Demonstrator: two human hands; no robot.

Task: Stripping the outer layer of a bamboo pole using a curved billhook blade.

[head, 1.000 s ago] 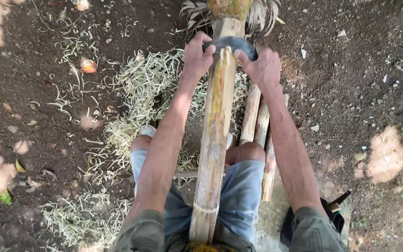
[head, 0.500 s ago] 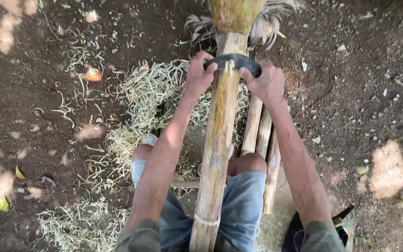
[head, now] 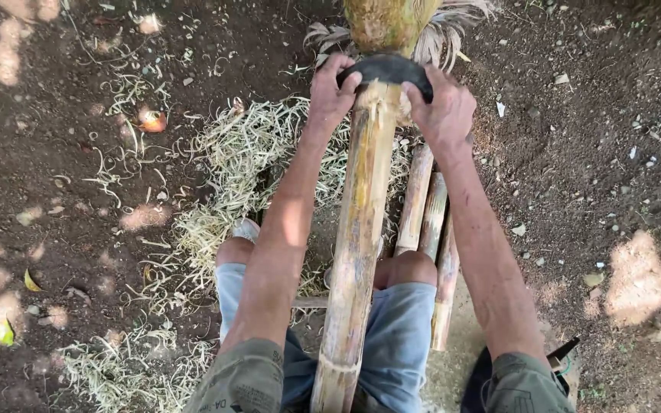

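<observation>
Curved dark blade (head: pixel 385 70) across bamboo pole (head: pixel 357 229), fingers (head: pixel 346 80) gripping both ends

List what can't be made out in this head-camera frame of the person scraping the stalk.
- Dark curved scraper blade: both ends are covered by the left hand and right hand.
- Long yellow-brown stalk: its near end runs off the bottom edge and its green top off the upper edge.
- Dark object at bottom right: half hidden by the right sleeve, kind unclear.
</observation>
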